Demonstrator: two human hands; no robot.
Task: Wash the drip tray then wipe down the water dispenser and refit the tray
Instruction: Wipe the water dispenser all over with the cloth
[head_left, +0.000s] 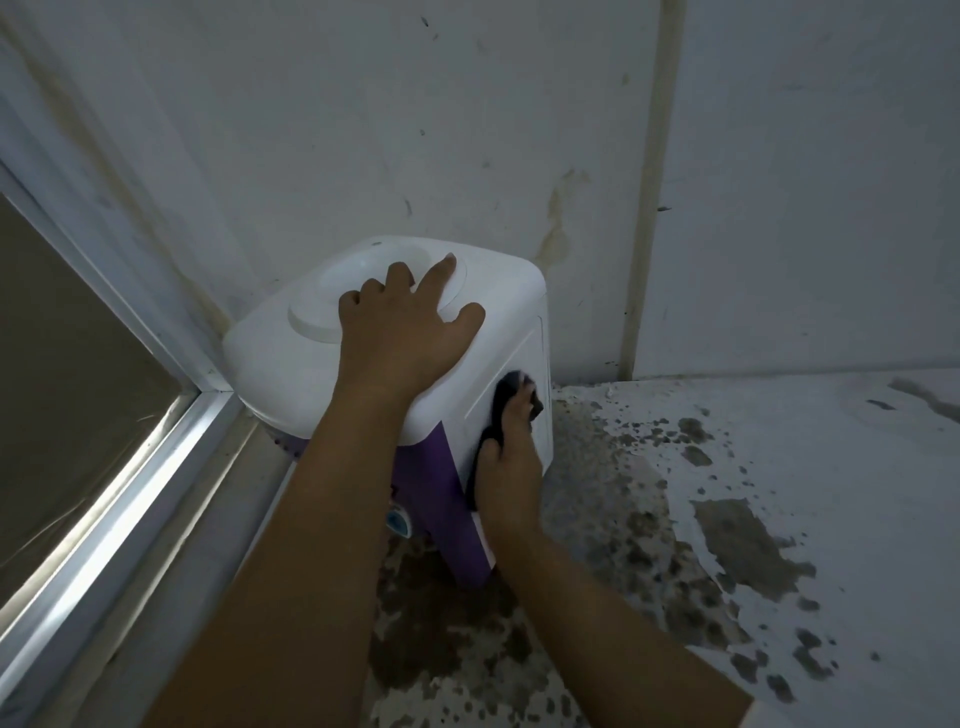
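Stained floor (727, 519) and window frame (130, 483) flank the dispenser (291, 332); left hand (400, 332) spread flat on top, right hand (511, 457) pressing a dark cloth (506, 397).

Readable text: none
Sticker (399, 521) on water dispenser (384, 332): round, blue and white, too blurred to read

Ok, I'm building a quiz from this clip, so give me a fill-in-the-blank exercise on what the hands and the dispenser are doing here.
1. The left hand rests on the ____ of the water dispenser.
2. The right hand presses a ____ cloth against the dispenser's side.
3. Below its white top, the dispenser's front is ____.
4. The dispenser stands in a corner, next to the wall and a ____ frame.

Missing words: top; dark; purple; metal
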